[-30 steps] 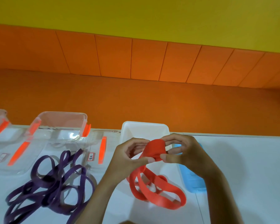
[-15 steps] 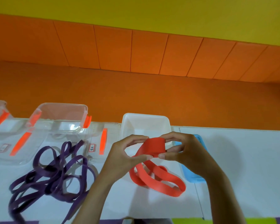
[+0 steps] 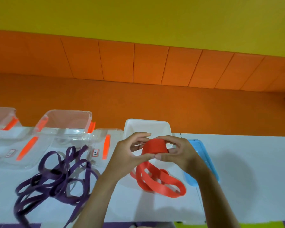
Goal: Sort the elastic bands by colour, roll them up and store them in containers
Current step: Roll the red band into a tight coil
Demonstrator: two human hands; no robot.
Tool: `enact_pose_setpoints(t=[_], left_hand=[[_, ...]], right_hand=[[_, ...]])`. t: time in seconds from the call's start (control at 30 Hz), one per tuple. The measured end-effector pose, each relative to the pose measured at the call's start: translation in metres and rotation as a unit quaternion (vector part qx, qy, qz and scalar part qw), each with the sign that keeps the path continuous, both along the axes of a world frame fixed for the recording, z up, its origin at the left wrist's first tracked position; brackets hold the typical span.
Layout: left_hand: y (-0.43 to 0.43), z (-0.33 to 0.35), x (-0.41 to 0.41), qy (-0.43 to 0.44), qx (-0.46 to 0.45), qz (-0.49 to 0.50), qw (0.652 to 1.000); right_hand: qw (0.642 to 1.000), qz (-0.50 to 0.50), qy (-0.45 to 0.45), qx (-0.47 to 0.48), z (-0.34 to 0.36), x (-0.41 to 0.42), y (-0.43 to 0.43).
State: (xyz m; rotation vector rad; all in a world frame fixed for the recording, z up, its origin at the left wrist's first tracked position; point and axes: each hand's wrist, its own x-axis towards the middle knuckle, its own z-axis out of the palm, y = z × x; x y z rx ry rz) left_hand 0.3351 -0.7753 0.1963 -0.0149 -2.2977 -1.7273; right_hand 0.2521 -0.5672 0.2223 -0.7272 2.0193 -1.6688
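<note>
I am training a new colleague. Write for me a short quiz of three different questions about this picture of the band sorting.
1. True or false: both hands hold the red band, and part of it is rolled up between the left hand and the right hand.
2. Which colour are the loose bands lying on the table to the left of the hands? A) green B) purple C) yellow
3. Fill in: directly behind the hands stands a ____ tray.

Key
1. True; the rest of the red band hangs down in loops onto the table.
2. B; the purple bands lie unrolled in a tangle.
3. white
</note>
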Motion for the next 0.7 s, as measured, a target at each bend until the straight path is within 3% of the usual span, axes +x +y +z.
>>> enact_pose_setpoints(t=[0.13,0.23,0.37,0.47,0.6,0.7], left_hand=[[0.000,0.011,0.003,0.004,-0.025,-0.002,1.000],[-0.004,0.022,0.003,-0.017,-0.062,-0.020,0.998],[0.002,0.022,0.007,-0.006,-0.120,-0.036,0.992],[0.010,0.020,0.009,0.015,-0.120,-0.033,0.992],[0.014,0.016,0.015,0.036,-0.027,-0.010,0.999],[0.015,0.017,0.015,0.024,-0.035,0.002,0.999]], right_hand=[[0.992,0.012,-0.078,-0.095,-0.006,0.007,0.006],[0.988,0.022,-0.124,-0.085,-0.013,0.011,0.008],[0.998,-0.003,0.043,0.054,-0.008,0.006,0.023],[0.996,0.006,0.055,0.068,0.005,0.000,0.030],[0.998,0.009,-0.057,-0.022,0.015,0.001,0.032],[0.991,0.008,-0.111,-0.078,0.007,0.008,0.028]])
